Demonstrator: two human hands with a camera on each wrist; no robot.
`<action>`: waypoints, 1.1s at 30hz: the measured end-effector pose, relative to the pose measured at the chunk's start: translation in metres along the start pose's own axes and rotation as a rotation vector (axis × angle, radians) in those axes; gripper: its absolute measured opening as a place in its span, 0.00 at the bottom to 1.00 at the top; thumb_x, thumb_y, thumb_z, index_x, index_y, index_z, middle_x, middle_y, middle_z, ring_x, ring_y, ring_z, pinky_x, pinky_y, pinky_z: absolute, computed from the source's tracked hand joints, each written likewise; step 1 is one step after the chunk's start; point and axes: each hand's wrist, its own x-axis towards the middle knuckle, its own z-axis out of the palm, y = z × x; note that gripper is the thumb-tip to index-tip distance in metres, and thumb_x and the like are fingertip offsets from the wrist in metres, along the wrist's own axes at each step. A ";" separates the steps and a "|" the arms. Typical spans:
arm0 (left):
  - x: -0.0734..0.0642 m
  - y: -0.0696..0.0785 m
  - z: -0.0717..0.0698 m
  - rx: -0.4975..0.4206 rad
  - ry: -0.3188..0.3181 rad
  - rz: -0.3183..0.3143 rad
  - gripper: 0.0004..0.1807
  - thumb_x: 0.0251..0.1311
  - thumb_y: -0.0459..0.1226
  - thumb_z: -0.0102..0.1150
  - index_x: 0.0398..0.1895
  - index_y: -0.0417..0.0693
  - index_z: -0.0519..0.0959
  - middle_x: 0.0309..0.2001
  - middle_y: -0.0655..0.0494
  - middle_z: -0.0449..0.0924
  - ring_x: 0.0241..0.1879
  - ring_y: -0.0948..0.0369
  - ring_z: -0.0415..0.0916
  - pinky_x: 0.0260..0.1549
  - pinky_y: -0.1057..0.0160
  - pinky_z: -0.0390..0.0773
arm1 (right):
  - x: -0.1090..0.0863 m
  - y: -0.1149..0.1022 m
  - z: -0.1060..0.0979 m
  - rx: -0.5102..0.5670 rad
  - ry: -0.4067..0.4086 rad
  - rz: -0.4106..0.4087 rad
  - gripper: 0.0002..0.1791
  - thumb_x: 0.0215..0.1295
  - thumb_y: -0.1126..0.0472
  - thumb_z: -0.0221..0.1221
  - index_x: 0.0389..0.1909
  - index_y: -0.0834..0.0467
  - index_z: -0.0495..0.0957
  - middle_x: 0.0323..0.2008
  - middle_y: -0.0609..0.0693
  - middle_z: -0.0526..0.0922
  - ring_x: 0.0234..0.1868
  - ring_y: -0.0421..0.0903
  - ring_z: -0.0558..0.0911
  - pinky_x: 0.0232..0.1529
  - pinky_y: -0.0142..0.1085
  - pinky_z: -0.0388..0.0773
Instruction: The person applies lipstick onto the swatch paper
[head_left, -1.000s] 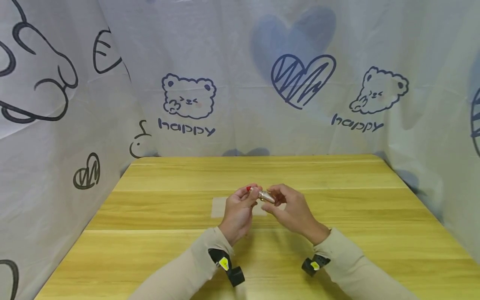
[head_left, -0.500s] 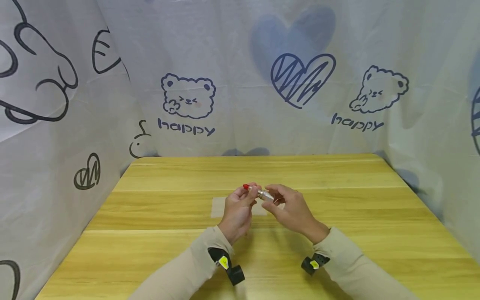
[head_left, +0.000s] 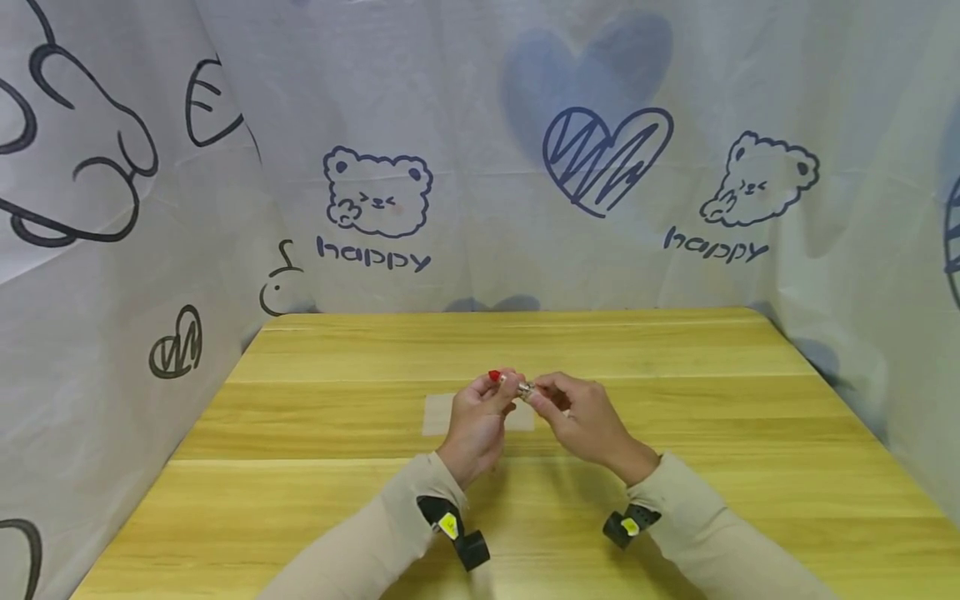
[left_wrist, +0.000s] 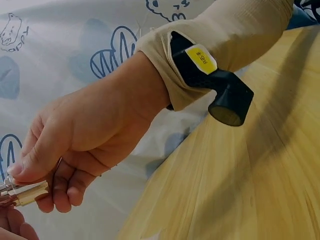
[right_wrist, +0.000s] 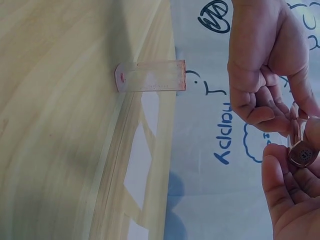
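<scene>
A lipstick (head_left: 525, 388) with a gold tube and red tip is held between both hands above the table. My left hand (head_left: 477, 421) pinches it near the red end, which pokes out past the thumb to the left. My right hand (head_left: 588, 417) pinches the base end, its thumb and index finger at the tube. In the left wrist view, the right thumb presses on the shiny gold tube (left_wrist: 31, 193), with the left fingertips just below. The right wrist view shows the squarish dark base (right_wrist: 302, 154) of the lipstick between the fingertips.
A clear plastic cap (right_wrist: 152, 76) with reddish marks stands on the wooden table (head_left: 300, 492), seen in the right wrist view. A pale rectangle (head_left: 438, 415) lies on the tabletop behind the hands. A printed white curtain (head_left: 480, 183) encloses the back and sides.
The right fingers were looser around the gold tube and have moved in, so they now cover more of it. The red tip sticks out further than one second ago. The left hand has hardly moved.
</scene>
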 end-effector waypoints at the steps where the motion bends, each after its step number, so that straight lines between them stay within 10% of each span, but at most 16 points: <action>1: 0.000 0.000 -0.001 0.008 -0.006 0.000 0.09 0.65 0.33 0.59 0.43 0.36 0.76 0.37 0.56 0.81 0.39 0.65 0.77 0.39 0.68 0.73 | 0.000 0.000 0.000 -0.001 0.000 0.005 0.06 0.67 0.68 0.59 0.42 0.64 0.80 0.27 0.47 0.81 0.23 0.34 0.77 0.23 0.31 0.76; 19: 0.016 0.012 -0.036 0.209 -0.011 -0.080 0.28 0.75 0.47 0.44 0.60 0.28 0.67 0.59 0.37 0.71 0.42 0.61 0.72 0.40 0.67 0.74 | 0.014 0.016 0.000 -0.011 -0.039 0.125 0.08 0.69 0.63 0.58 0.42 0.63 0.80 0.28 0.47 0.82 0.24 0.36 0.78 0.25 0.33 0.76; 33: 0.035 0.015 -0.076 0.508 0.106 0.037 0.25 0.73 0.49 0.48 0.57 0.34 0.71 0.55 0.39 0.75 0.50 0.47 0.73 0.49 0.50 0.75 | 0.029 0.028 0.017 -0.026 -0.103 0.234 0.10 0.68 0.61 0.60 0.43 0.63 0.80 0.32 0.50 0.83 0.32 0.44 0.81 0.34 0.37 0.79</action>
